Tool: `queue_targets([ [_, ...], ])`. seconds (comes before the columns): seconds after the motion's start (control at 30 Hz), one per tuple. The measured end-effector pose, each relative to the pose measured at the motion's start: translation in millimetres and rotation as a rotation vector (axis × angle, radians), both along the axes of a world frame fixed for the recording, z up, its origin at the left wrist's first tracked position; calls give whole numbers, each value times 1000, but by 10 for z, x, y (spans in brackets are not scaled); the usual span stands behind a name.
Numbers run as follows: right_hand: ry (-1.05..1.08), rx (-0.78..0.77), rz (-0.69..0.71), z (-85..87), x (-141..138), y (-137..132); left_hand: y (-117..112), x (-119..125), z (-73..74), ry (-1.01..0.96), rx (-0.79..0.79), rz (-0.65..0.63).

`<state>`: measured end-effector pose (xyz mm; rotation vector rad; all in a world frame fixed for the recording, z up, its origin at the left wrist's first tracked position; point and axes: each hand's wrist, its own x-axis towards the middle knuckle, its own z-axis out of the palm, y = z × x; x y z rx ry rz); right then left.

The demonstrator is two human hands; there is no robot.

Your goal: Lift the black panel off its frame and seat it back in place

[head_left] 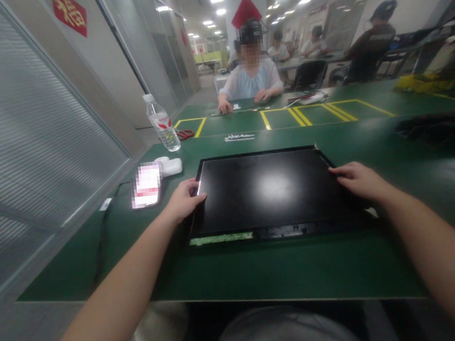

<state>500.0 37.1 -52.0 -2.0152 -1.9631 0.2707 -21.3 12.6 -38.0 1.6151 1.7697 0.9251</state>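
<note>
A black flat display panel lies screen up in front of me, with a bright ceiling reflection on its glass. Along its near edge runs a thin green circuit strip beside a dark bar. My left hand grips the panel's left edge, thumb on top and fingers at the side. On the opposite edge, my right hand holds the panel in the same way, its lower fingers partly hidden. Small white bits lie beyond the panel's far edge.
Left of the panel are a lit phone, a white case, a water bottle and red-handled scissors. A cable crosses the green table. Across it sits a person; a dark bundle lies right.
</note>
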Motion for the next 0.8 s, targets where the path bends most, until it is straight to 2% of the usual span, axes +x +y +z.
queue_targets([
  [0.17, -11, 9, -10, 0, 5, -2, -1, 14, -6, 5, -4, 3],
  [0.37, 3, -3, -16, -2, -10, -7, -2, -22, 36, -135, -12, 58],
  [0.6, 67, 21, -21, -36, 38, 4, 65, -211, 47, 380, 71, -61],
  [0.7, 129, 25, -33, -67, 73, 1, 78, -247, 25, 459, 66, -90],
  [0.8, 157, 77, -16, -115, 104, 0, 79, -257, 13, 442, 56, -111],
])
